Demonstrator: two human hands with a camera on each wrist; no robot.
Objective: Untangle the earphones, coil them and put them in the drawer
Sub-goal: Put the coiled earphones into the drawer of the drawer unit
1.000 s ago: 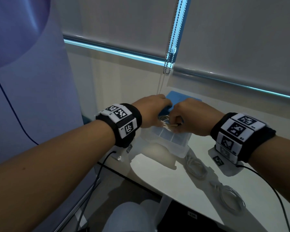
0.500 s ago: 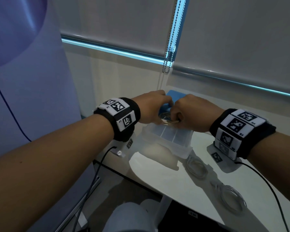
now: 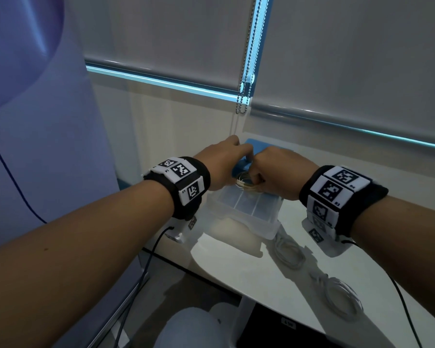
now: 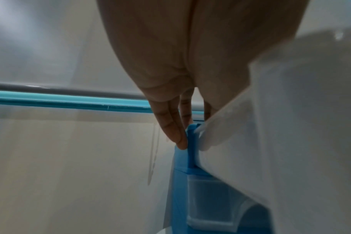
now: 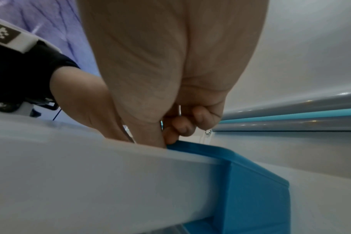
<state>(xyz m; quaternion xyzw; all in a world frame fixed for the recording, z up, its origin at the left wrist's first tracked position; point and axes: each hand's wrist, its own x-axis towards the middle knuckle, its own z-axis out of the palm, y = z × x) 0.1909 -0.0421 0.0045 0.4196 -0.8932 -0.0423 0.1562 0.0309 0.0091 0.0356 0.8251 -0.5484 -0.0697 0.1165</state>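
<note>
Nearest the viewer, two loose coils of white cable (image 3: pixel 288 252) and (image 3: pixel 342 295) are seen lying flat on the white table (image 3: pixel 236 267), well short of the fingers and to the right; their ends cannot be made out. Beyond them, a translucent drawer (image 3: pixel 246 209) is pulled out of a blue cabinet (image 3: pixel 261 145), most of which is hidden behind both hands. The right hand (image 3: pixel 279 172) is held over the drawer's far end, its fingers (image 5: pixel 182 126) curled tight with the thumb pressed against them, and a coiled earphone cable (image 3: pixel 245 183) is pinched there. Only part of the coil is shown beneath the knuckles; it appears as a small ring held roughly flat over the drawer, and no plug or earbud can be told. Just left of it, the left hand (image 3: pixel 221 164) is laid on the cabinet, its fingers (image 4: pixel 170 126) straight and close together, the tips touching the blue frame's edge beside the drawer wall. Farthest back, a bead chain (image 3: pixel 244 96) hangs between lowered blinds (image 3: pixel 349 59).
</note>
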